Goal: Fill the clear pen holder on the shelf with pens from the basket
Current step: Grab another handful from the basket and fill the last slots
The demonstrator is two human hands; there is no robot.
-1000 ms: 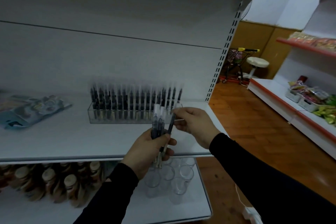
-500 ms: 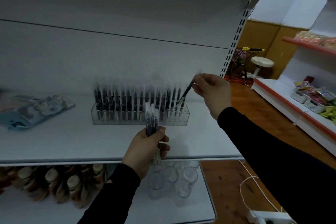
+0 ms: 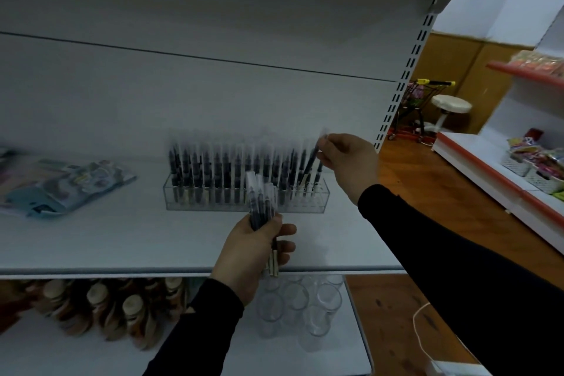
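On the white shelf (image 3: 91,241), a flat packet of printed stationery (image 3: 61,186) lies at the far left, well apart from the clear pen holder (image 3: 245,197), which stands near the back wall with rows of dark upright pens filling nearly its whole length. Just in front of the holder, the left hand (image 3: 253,250) has its fingers curled round a bundle of pens (image 3: 261,207), caps up. At the holder's right end, the right hand (image 3: 348,162) pinches the top of a single pen (image 3: 309,166) between thumb and fingers; the pen tilts, its lower tip at the holder's last slots. Below, brown bottles (image 3: 100,308) and clear glasses (image 3: 299,305) fill the lower shelf.
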